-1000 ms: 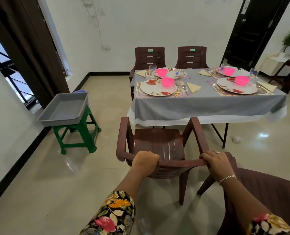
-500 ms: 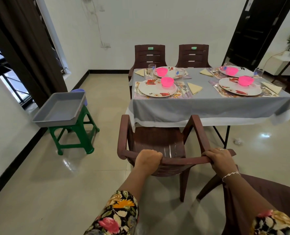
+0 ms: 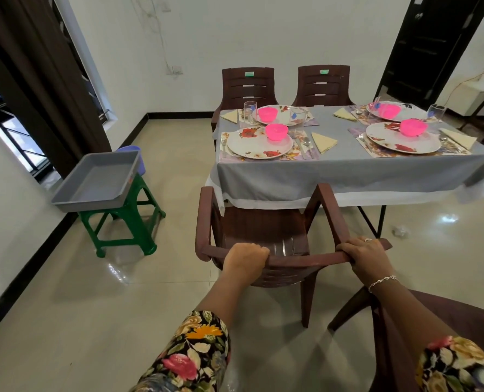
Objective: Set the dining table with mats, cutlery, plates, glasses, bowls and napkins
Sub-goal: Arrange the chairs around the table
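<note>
A brown plastic chair (image 3: 263, 230) stands in front of me with its seat partly under the dining table (image 3: 348, 171), which wears a grey cloth. My left hand (image 3: 245, 260) grips the top of the chair's back on the left. My right hand (image 3: 365, 257) grips the same rail on the right. The table carries several place settings: floral mats, white flowered plates (image 3: 259, 142), pink bowls (image 3: 276, 131), glasses (image 3: 250, 110), cutlery (image 3: 306, 144) and folded yellow napkins (image 3: 324, 142).
A grey tray (image 3: 96, 183) sits on a green stool (image 3: 125, 222) to the left. Two more brown chairs (image 3: 248, 86) stand at the table's far side, and another brown chair (image 3: 447, 321) is at my lower right. A dark door is at the back right.
The chair has slid forward toward the table, its seat going further under the cloth, with both hands still gripping the back rail. My view has moved closer.
</note>
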The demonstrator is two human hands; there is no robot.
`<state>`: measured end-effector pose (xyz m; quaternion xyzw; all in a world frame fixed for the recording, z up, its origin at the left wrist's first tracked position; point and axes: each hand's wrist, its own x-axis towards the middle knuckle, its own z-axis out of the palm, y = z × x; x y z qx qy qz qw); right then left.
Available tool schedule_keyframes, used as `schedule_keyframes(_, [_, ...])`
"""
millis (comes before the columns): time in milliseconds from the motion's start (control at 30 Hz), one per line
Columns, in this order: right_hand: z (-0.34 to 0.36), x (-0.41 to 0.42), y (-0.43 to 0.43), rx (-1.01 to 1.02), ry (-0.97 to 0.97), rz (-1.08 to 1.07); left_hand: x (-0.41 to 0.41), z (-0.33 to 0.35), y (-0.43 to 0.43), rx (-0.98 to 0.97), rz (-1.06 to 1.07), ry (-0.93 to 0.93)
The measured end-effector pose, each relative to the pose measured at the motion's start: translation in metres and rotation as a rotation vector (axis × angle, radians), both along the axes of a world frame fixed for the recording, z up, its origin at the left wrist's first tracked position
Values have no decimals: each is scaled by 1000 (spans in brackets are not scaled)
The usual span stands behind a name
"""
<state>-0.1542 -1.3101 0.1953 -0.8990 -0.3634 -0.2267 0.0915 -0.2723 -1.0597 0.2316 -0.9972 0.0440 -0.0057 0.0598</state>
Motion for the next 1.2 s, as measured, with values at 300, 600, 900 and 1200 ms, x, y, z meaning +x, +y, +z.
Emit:
schedule_keyframes(300, [-6,19,-1,39,-19,13,14,0,-2,-7,28,14])
schedule_keyframes(600, [-9,17,-1,58,-71,9,15,-5,-1,41,45,38])
schedule_keyframes(900, [-14,14,0,69,-105,-20,12,-6,-3,-15,44,-26])
schedule_keyframes(1200, [-9,-43,-7,130,-51,-190,-37,-16,-41,127,293,-200])
